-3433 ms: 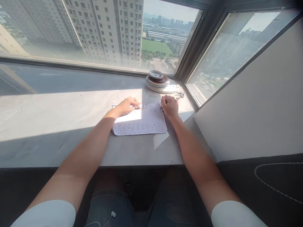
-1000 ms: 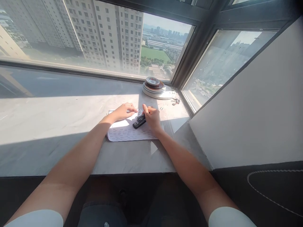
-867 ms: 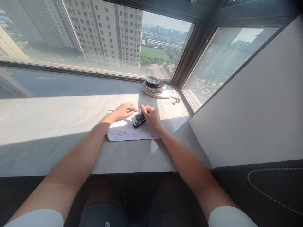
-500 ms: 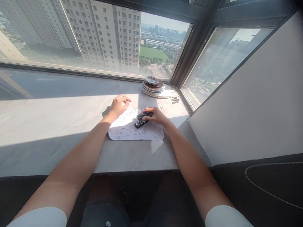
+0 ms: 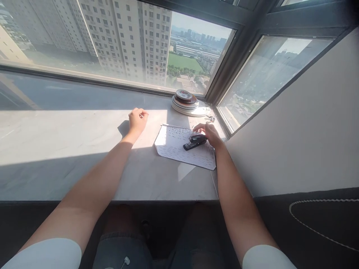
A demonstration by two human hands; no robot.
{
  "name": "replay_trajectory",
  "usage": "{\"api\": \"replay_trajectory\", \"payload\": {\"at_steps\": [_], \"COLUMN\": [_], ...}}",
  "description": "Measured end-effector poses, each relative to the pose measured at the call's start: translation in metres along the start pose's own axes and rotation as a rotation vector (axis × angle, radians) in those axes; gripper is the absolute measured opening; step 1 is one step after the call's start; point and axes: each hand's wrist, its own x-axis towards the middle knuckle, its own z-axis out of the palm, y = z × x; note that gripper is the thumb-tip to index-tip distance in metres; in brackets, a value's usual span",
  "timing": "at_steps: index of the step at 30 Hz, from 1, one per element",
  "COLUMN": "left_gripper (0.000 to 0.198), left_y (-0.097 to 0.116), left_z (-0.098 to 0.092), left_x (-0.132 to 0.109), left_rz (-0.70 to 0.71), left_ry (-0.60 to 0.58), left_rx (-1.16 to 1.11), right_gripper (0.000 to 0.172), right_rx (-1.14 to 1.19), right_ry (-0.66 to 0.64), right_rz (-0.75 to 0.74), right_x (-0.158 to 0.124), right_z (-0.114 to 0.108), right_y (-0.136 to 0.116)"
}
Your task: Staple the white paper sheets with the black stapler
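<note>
A black stapler (image 5: 193, 142) lies on a sheaf of paper (image 5: 171, 147) covered in dark writing. The sheaf rests at a slant on the pale windowsill counter. At the stapler's rear end is my right hand (image 5: 211, 133), its fingers loosely bent and apart above and behind the stapler rather than wrapped round it. The thumb is mostly hidden. To the left of the sheaf, clear of it, my left hand (image 5: 137, 119) hovers over the counter with curled fingers and the tips together. Whatever they may hold is too small to make out.
A stack of plates (image 5: 185, 104) stands in the window corner, with keys (image 5: 210, 118) beside it. The window frame (image 5: 227, 67) and a white wall (image 5: 294, 123) bound the counter (image 5: 64, 149). A twisted cord (image 5: 308, 224) hangs at the lower right.
The paper and stapler have shifted right and turned slightly. My right hand has moved right with them and its fingers have come off the stapler's top. My left hand's fingers have curled in.
</note>
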Motion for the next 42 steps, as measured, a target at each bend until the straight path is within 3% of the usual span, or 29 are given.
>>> {"api": "replay_trajectory", "payload": {"at_steps": [2,4,10,16,19,22,24,26,29,31,34,39,42], "left_gripper": [0.014,0.015,0.015,0.009,0.008,0.018,0.024,0.026,0.03,0.032,0.034,0.039,0.042], "left_y": [0.0,-0.001,-0.005,-0.007,-0.017,-0.035,-0.049,-0.06,-0.067,-0.063,-0.054,-0.053,-0.057], "left_z": [0.0,0.0,-0.006,-0.017,-0.037,-0.076,-0.109,-0.138,-0.165,-0.171,-0.169,-0.163,-0.16], "left_x": [0.001,0.002,0.003,0.01,0.025,0.04,0.043,0.04,0.031,0.026,0.023,0.027,0.029], "left_rz": [-0.037,-0.072,-0.213,-0.394,-0.418,-0.46,-0.376,-0.194,0.0,0.057,0.075,0.081,0.092], "left_ry": [0.007,0.022,0.106,0.155,0.172,0.209,0.277,0.404,0.529,0.58,0.541,0.48,0.442], "left_rx": [-0.003,-0.004,-0.16,-0.384,-0.452,-0.627,-0.814,-0.946,-0.899,-0.867,-0.931,-1.045,-1.106], "right_gripper": [0.051,0.037,0.024,0.026,0.028,0.03,0.029,0.029,0.03,0.03,0.027,0.033,0.037], "right_rx": [-0.067,-0.124,-0.139,-0.298,-0.326,-0.343,-0.342,-0.334,-0.337,-0.287,-0.183,-0.2,-0.322], "right_ry": [0.296,0.4,0.133,-0.017,-0.084,-0.11,-0.141,-0.189,-0.246,-0.317,-0.397,-0.369,-0.3], "right_rz": [0.027,0.029,0.042,-0.07,-0.128,-0.173,-0.196,-0.203,-0.201,-0.26,-0.337,-0.335,-0.247], "right_x": [0.003,0.007,0.012,0.022,0.027,0.036,0.047,0.061,0.082,0.091,0.098,0.09,0.082], "right_z": [0.003,0.004,0.014,0.046,0.068,0.094,0.116,0.141,0.179,0.201,0.22,0.218,0.21], "right_y": [0.009,0.019,0.03,0.022,0.016,0.005,-0.005,-0.016,-0.034,-0.044,-0.052,-0.051,-0.047]}}
